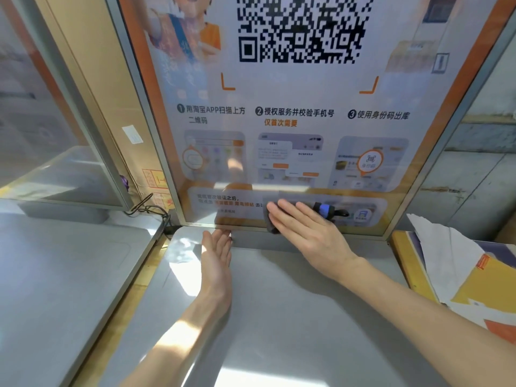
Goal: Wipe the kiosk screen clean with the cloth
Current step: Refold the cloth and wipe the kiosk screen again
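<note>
The person is in the middle of the wiping itself. The right hand (304, 227) lies flat with the fingers straight and together, and it presses a dark grey cloth (271, 227) against the kiosk screen (293, 121). It grips nothing; the palm and fingers simply pin the cloth to the glass. Only the cloth's edge shows, past the fingertips and under the index-finger side of the hand. That puts the cloth at the very bottom of the screen, just above the metal frame (363, 233) that runs under the heel of the hand.

The left hand (216, 252) is off to the left of the right one and a little lower. It is open and edge-on, fingers straight, holding nothing, and its fingertips reach up to the frame. Whether they touch it I cannot tell. It seems to steady the person over the grey counter (293, 303) beneath both forearms.

From where I stand, the bottom strip is the part being worked on. All the glass above the right hand, up to the QR code (301, 26), looks hazy with glare, so I cannot judge how clean it is. The next move probably calls for sliding the cloth sideways along this strip under even, flat pressure, out to the corners beyond each hand.
</note>
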A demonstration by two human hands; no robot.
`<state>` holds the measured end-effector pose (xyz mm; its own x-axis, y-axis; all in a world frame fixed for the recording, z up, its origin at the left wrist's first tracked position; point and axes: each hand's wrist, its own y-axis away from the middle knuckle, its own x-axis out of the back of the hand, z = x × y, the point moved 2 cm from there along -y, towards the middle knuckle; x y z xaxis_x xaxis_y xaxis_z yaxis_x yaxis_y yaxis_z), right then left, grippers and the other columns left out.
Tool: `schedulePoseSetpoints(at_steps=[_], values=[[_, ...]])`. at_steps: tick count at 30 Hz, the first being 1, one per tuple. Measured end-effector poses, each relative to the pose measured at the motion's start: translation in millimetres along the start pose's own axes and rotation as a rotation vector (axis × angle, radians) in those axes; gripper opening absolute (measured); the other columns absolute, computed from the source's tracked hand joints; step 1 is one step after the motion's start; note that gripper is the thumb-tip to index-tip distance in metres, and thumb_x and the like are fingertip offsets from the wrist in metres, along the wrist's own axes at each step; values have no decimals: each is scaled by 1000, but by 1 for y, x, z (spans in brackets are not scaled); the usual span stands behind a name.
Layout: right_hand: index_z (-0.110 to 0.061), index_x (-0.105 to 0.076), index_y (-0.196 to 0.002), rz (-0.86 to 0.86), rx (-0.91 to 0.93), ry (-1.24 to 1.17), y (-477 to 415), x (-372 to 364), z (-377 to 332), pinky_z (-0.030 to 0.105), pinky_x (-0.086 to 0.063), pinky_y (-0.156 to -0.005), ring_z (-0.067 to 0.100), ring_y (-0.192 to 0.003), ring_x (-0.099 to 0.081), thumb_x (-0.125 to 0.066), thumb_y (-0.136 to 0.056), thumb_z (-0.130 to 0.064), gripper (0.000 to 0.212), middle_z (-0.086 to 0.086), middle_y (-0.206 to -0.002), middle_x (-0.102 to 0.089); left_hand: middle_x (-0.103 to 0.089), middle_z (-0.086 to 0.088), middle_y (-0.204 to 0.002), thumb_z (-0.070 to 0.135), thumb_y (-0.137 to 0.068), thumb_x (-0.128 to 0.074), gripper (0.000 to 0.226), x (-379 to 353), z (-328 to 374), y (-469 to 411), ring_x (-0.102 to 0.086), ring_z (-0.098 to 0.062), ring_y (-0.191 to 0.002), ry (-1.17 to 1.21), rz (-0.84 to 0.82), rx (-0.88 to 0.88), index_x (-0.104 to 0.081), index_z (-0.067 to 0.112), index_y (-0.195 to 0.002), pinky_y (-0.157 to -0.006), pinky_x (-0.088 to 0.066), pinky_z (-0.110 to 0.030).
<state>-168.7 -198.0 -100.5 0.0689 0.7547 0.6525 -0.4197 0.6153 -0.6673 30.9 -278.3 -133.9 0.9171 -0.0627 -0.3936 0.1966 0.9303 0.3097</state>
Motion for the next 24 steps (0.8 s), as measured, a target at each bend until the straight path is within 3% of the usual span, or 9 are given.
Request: schedulePoseSetpoints(at_steps=[4,6,9,13,17,21,24], values=[[-1,-49,-153,-203,179,0,21,-4,-5,40,-31,-125,23,-152,-39,-48,-101,8,53,7,-165,-40,-43,-9,-162,49,-112,-20,63,4,0,-3,-42,-22,-149,22,-24,5,-37,11,-158,-127,-24,-37],[-2,-51,-152,-233,199,24,18,-1,-7,40,-30,-125,21,-151,-41,-38,-103,4,51,6,-164,-42,-43,-10,-162,50,-112,-19,64,7,0,-6,-42,-22,-149,23,-32,8,-38,10,-158,-127,-24,-37],[-1,-48,-153,-183,185,63,-7,6,-4,42,-26,-128,25,-153,-37,-25,-109,6,50,9,-165,-40,-46,-11,-160,52,-111,-19,66,8,2,-7,-44,-23,-148,40,-44,27,-40,9,-156,-126,-26,-38],[0,-40,-158,-26,51,72,-54,7,-9,44,-21,-131,29,-158,-29,-40,-108,7,51,11,-168,-35,-53,-10,-154,56,-110,-22,64,13,8,-9,-49,-25,-143,110,-45,65,-52,12,-146,-123,-30,-39],[0,-40,-158,19,13,54,-65,-5,-23,43,-21,-131,29,-158,-29,-40,-105,12,55,11,-168,-36,-56,-8,-151,57,-109,-26,57,18,12,-13,-57,-23,-128,189,-11,98,-58,15,-131,-110,-37,-37],[-1,-49,-153,-105,144,31,-35,-21,-34,41,-28,-128,25,-154,-36,-33,-102,13,56,9,-165,-41,-50,-6,-156,58,-108,-23,65,26,18,-17,-54,-22,-133,252,-20,123,-49,15,-148,-118,-32,-42],[-4,-54,-150,-239,219,34,-15,-26,-44,37,-34,-125,20,-149,-45,-41,-101,4,52,6,-161,-46,-52,-5,-154,57,-108,-22,56,32,24,-21,-49,-24,-143,275,-7,133,-53,22,-138,-124,-26,-45]])
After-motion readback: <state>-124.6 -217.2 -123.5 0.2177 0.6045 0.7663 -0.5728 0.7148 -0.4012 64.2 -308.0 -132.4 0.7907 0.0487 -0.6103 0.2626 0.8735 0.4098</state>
